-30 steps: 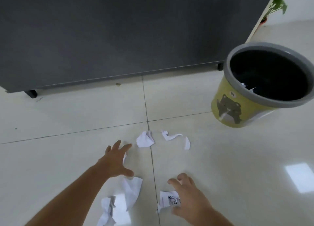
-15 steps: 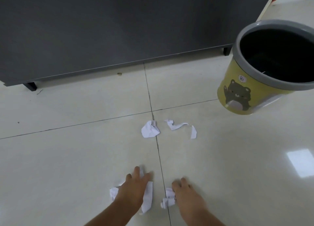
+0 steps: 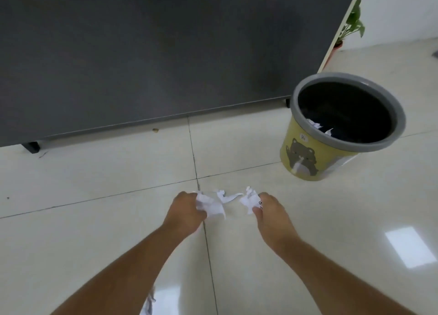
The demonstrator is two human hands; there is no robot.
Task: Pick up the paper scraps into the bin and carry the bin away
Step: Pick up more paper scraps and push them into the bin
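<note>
Both hands are closed on crumpled white paper: the left hand (image 3: 187, 211) grips a larger wad (image 3: 209, 204), the right hand (image 3: 270, 210) a smaller scrap (image 3: 248, 199). Between them a torn strip (image 3: 226, 196) lies on the tiled floor (image 3: 94, 220). Near the floor's far right stands the yellow bin (image 3: 305, 153), paper inside.

Indoor room, likely home: glossy tiled floor (image 3: 94, 184), cartoon-bear bin (image 3: 308, 158), potted plant (image 3: 353, 23), dark cabinet (image 3: 142, 54).
</note>
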